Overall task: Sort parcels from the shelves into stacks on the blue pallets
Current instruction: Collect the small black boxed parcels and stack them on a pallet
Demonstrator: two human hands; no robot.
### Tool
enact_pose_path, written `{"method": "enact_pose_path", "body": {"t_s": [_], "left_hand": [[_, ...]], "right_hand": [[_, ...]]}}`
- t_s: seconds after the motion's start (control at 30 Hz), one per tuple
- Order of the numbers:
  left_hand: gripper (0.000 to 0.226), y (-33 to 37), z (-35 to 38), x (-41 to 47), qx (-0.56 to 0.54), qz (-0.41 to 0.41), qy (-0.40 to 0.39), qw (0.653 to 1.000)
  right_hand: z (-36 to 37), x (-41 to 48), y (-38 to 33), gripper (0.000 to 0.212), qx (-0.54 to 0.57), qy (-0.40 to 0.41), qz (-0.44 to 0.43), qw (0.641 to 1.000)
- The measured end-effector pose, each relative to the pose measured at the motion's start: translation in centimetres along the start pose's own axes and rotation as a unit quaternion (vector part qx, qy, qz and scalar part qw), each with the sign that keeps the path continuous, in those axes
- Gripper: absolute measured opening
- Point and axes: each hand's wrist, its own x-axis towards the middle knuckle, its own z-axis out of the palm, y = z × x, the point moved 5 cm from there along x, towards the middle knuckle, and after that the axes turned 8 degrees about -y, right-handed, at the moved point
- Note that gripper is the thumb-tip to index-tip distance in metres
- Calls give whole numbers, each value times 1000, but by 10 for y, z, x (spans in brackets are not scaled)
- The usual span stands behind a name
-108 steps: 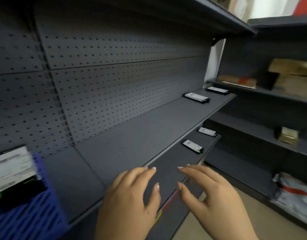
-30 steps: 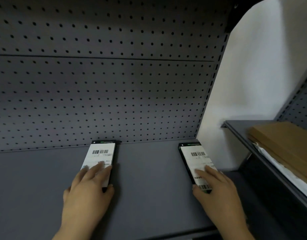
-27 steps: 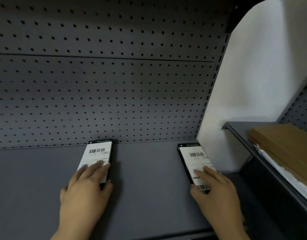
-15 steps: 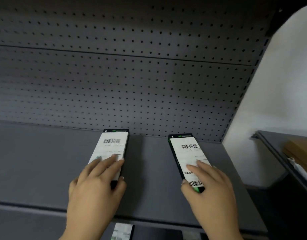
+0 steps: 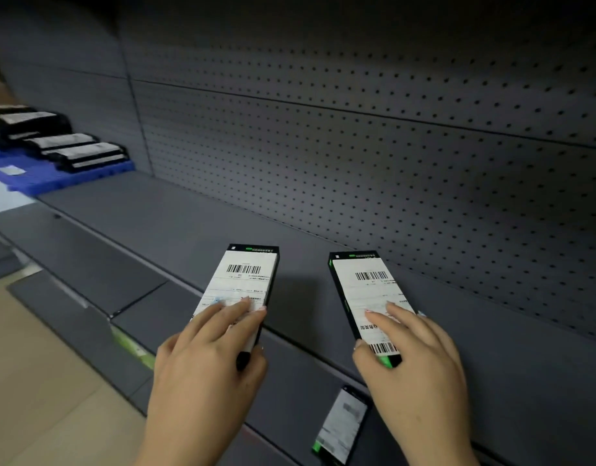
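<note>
White labels sat under the fingers (image 5: pixel 237 314) of the left hand (image 5: pixel 209 361). They lay close together and flat across the near half of the left parcel (image 5: pixel 247 280), with the thumb curled at its near end. The right hand (image 5: pixel 412 361) matched it: fingers (image 5: pixel 392 317) slightly spread on the right parcel (image 5: pixel 365 290), thumb nipping its left edge.

Half a second earlier both black parcels had lain flat near the perforated back panel (image 5: pixel 357 156) under resting fingers. Now they had been drawn forward, their near ends past the front lip of the grey shelf (image 5: pixel 175 220), and by their shadows probably lifted clear of it. The view had also swung left, bringing in the blue pallet (image 5: pixel 98 169) with its stack of black parcels (image 5: pixel 78 151), well apart from the hands.

The pick looked done, leaving the carry to the pallet. One more parcel (image 5: pixel 343 425) waited on the lower shelf.
</note>
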Motion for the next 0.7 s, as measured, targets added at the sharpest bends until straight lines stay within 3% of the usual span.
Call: {"method": "enact_pose_path", "body": {"t_s": [0.3, 0.7], "left_hand": [[43, -143, -77, 4, 44, -63, 39, 996], [41, -360, -163, 51, 101, -137, 15, 985]], "right_hand": [[93, 7, -147, 39, 34, -13, -60, 998], [245, 31, -363, 36, 69, -103, -100, 987]]}}
